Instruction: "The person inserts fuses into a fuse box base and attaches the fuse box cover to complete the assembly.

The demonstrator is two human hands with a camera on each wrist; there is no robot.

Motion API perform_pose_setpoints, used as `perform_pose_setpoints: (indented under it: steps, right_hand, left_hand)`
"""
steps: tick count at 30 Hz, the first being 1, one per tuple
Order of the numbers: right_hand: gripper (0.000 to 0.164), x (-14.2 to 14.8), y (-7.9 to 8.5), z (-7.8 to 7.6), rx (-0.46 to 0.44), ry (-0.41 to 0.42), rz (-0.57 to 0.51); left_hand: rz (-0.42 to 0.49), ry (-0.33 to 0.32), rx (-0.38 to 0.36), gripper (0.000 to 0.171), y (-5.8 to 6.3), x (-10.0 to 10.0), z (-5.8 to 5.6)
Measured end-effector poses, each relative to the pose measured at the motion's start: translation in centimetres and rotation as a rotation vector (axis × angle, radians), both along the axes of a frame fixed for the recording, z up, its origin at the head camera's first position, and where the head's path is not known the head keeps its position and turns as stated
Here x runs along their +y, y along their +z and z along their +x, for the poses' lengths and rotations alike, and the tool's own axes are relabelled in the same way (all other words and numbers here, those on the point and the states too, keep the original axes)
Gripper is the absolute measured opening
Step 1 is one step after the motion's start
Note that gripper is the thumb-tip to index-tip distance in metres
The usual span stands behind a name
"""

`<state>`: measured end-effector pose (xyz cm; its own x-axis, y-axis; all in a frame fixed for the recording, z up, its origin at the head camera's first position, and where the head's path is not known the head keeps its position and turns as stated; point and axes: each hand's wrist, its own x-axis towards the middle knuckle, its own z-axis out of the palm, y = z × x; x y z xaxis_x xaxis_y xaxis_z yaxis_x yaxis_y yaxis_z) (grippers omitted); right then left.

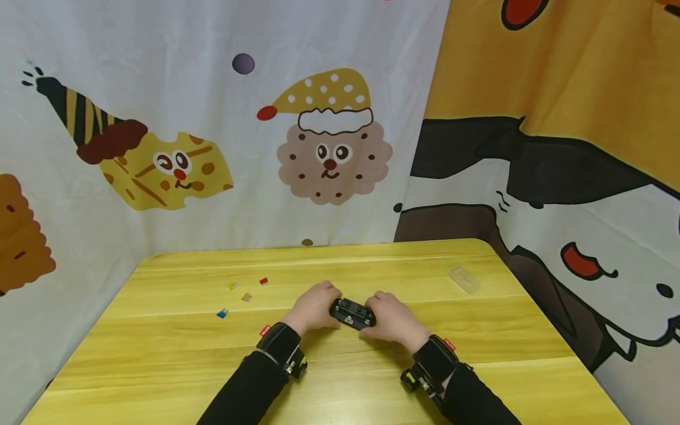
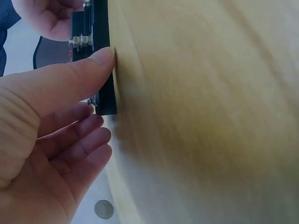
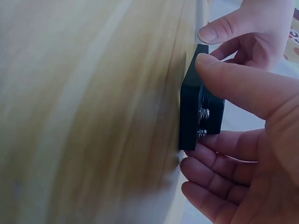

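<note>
A small black terminal block [image 1: 352,314] with metal screws on its upper side is held between both hands, low over the wooden table. My left hand [image 1: 317,306] pinches its left end. In the left wrist view the thumb [image 2: 88,67] presses along the black base [image 2: 106,95], the other fingers curled at the far side. The right hand [image 1: 393,319] grips the opposite end. From the right wrist the thumb [image 3: 224,77] lies on one edge of the block [image 3: 188,116], with fingertips at the other edge near two screws [image 3: 203,114].
Left of the hands lie small pieces: a yellow-green one [image 1: 232,285], a red one [image 1: 264,281], a tan one [image 1: 247,297] and a blue one [image 1: 222,313]. A clear plastic tray [image 1: 464,280] sits at the back right. Printed cloth [image 1: 212,224] hangs behind the table [image 1: 159,354].
</note>
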<state>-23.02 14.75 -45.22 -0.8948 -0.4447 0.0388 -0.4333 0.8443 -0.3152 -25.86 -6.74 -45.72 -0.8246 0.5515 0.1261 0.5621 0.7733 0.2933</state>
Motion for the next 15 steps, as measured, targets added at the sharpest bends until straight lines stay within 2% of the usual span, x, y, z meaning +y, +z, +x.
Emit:
perform_pose_setpoints:
  steps: [9, 15]
  right_hand:
    - [0.054, -0.23, -0.71, -0.82, -0.001, -0.011, 0.057]
    - [0.046, -0.01, -0.92, -1.01, 0.035, 0.031, 0.032]
  left_hand:
    - [-0.051, -0.016, 0.019, 0.042, -0.21, 0.05, -0.43]
    - [-0.051, -0.039, 0.014, 0.035, 0.06, -0.10, -0.52]
